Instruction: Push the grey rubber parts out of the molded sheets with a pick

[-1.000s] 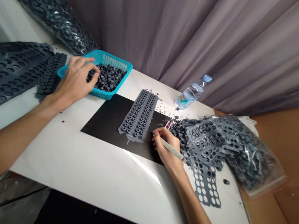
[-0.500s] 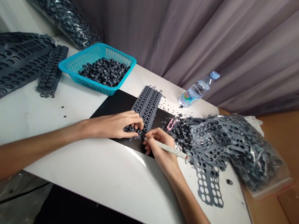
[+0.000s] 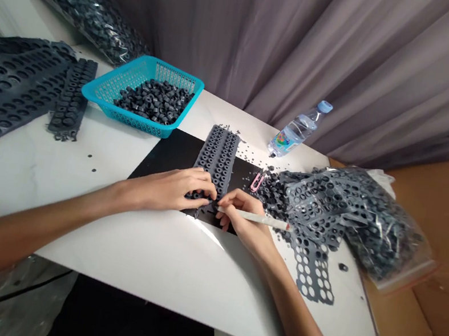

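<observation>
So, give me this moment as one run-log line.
left hand: on grey strip, near end | right hand: gripping pale pen-like tool, tip near strip | strip: on black mat | blue basket: dark pieces

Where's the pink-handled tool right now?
In the head view, the pink-handled tool lies right of the ridged rubber sheet, beside the pile of loose black pieces, beyond the right hand.

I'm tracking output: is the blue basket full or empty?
Neither, only partly full: the basket holds a pile of black pieces, with bare mesh wall above them.
</observation>
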A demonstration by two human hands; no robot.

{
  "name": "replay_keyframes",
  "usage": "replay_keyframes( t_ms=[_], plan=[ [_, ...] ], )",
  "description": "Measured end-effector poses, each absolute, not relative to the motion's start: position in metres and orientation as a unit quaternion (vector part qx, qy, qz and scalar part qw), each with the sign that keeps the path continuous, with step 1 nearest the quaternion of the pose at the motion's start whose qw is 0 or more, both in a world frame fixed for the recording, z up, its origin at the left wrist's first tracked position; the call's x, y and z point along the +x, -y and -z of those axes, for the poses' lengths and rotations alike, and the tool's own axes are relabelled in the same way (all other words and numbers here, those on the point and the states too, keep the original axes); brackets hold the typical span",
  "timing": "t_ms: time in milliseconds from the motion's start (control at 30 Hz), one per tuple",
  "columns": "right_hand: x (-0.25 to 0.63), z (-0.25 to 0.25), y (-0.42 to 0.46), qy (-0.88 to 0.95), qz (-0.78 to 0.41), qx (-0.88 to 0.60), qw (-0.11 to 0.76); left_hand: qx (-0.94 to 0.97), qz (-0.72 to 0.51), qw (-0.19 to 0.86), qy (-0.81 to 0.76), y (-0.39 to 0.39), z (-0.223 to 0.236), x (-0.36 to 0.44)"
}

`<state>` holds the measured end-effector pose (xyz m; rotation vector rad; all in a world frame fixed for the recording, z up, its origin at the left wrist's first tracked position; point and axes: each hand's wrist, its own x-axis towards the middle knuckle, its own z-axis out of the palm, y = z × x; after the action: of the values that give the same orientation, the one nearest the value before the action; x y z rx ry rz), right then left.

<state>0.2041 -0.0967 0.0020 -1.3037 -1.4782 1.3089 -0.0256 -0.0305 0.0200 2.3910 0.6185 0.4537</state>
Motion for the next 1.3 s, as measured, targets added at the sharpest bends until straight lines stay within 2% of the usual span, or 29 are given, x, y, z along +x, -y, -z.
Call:
replay_keyframes(
  t_ms=[467,800,933,1000,1067,1167,1300],
  plan=[
    [0.202,0.000,0.098,0.582,-0.509,-0.507,0.381,0.907,-0.172,0.316,-0.217,0.028,-0.020,-0.026],
    [0.202,-0.001,0.098,0.601,-0.497,-0.508,0.367,0.933,-0.153,0.248,-0.213,0.030,-0.020,-0.026],
    [0.203,-0.002,0.101,0.639,-0.458,-0.515,0.342,0.953,-0.158,0.169,-0.196,0.035,-0.011,-0.021],
    [0.203,-0.002,0.102,0.663,-0.425,-0.517,0.336,0.949,-0.199,0.155,-0.189,0.038,-0.010,-0.018],
    [0.202,-0.002,0.103,0.679,-0.400,-0.517,0.334,0.902,-0.296,0.205,-0.237,0.037,-0.016,-0.017],
    [0.201,-0.003,0.103,0.656,-0.427,-0.522,0.340,0.743,-0.437,0.376,-0.341,0.027,-0.032,-0.023],
    [0.207,-0.006,0.099,0.597,-0.511,-0.502,0.361,0.602,-0.404,0.595,-0.346,0.011,-0.041,-0.036]
  ],
)
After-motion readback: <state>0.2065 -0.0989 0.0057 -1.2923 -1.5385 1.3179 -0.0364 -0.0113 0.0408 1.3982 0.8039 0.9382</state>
